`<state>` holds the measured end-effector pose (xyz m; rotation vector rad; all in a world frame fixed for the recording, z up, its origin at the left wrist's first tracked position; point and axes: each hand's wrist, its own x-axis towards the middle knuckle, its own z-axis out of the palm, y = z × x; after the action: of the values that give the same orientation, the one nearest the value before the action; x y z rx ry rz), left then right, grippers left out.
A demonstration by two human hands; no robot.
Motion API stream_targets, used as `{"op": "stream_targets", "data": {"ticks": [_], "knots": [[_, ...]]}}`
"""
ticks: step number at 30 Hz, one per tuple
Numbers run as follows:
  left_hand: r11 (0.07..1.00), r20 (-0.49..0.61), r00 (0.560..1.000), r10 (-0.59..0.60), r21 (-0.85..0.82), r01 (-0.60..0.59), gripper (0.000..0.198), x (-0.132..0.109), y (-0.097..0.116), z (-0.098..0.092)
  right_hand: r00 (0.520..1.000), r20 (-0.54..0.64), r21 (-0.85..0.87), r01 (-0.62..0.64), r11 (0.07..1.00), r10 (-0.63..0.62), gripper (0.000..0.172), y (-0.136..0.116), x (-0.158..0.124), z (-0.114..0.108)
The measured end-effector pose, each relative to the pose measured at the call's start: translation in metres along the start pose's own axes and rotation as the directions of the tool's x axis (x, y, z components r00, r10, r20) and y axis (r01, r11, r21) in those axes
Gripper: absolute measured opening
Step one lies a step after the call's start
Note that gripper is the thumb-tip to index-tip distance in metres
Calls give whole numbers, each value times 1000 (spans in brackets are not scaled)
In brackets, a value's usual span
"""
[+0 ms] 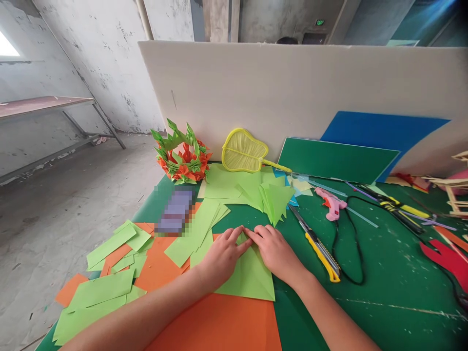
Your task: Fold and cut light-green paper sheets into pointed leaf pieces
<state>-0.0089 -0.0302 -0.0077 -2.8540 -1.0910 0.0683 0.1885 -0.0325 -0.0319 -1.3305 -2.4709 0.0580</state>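
Our left hand [221, 257] and right hand [277, 251] meet, fingertips on the green sheet [250, 280], pinching or not we can't tell; partly over orange paper [226, 326], it's likely light, crease-prone, best held by edges.

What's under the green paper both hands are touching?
Orange paper emerges beneath the near edge of the green paper; dark green tabletop shows at its right. The sheet itself hides whatever lies farther under.

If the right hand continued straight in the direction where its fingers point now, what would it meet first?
Most likely the right hand would meet the left hand, just ahead of it over the light green sheet; whether they touch is hard to tell.
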Motion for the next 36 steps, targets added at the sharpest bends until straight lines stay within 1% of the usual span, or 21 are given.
{"op": "stream_targets", "data": {"ticks": [4, 6, 12, 16, 20, 22, 25, 27, 29, 32, 34, 36], "knots": [[1000, -6, 1000, 14, 11, -14, 68, 0, 0, 2, 999, -26, 40, -35, 999, 36, 38, -1, -1, -6], [1000, 2, 1000, 9, 5, -9, 70, -1, 0, 3, 997, -41, 56, -57, 997, 60, 35, 2, -3, -9], [1000, 72, 997, -17, -4, 17, 71, -1, 1, -3, 990, -72, 111, -113, 987, 122, 34, 11, -11, -14], [1000, 94, 995, -24, -5, 25, 71, 0, 1, -4, 989, -86, 113, -107, 988, 117, 35, 12, -12, -15], [1000, 86, 996, -15, -13, 16, 71, 0, 1, -2, 987, -115, 87, -104, 991, 114, 31, 18, -14, -16], [1000, 77, 997, -11, -22, 13, 72, -1, 0, -1, 980, -156, 91, -110, 990, 123, 31, 22, -16, -17], [999, 50, 999, -22, -45, 24, 72, -1, 0, 1, 955, -244, 186, -127, 974, 171, 29, 24, -17, -16], [997, 17, 999, -33, -73, 34, 70, -1, -1, 2, 942, -262, 255, -140, 957, 208, 26, 21, -15, -14], [992, -23, 998, -54, -111, 51, 67, -2, -1, 4, 949, -233, 282, -145, 949, 214, 22, 14, -12, -11], [986, -74, 996, -53, -160, 40, 65, -1, -1, 5, 965, -166, 294, -148, 944, 203, 17, 5, -7, -7], [983, -88, 995, -51, -179, 35, 63, -1, -1, 5, 966, -132, 314, -173, 934, 224, 15, 2, -5, -4], [980, -88, 994, -72, -191, 54, 63, -1, -1, 5, 958, -119, 332, -210, 919, 262, 16, 1, -5, -3]]}}
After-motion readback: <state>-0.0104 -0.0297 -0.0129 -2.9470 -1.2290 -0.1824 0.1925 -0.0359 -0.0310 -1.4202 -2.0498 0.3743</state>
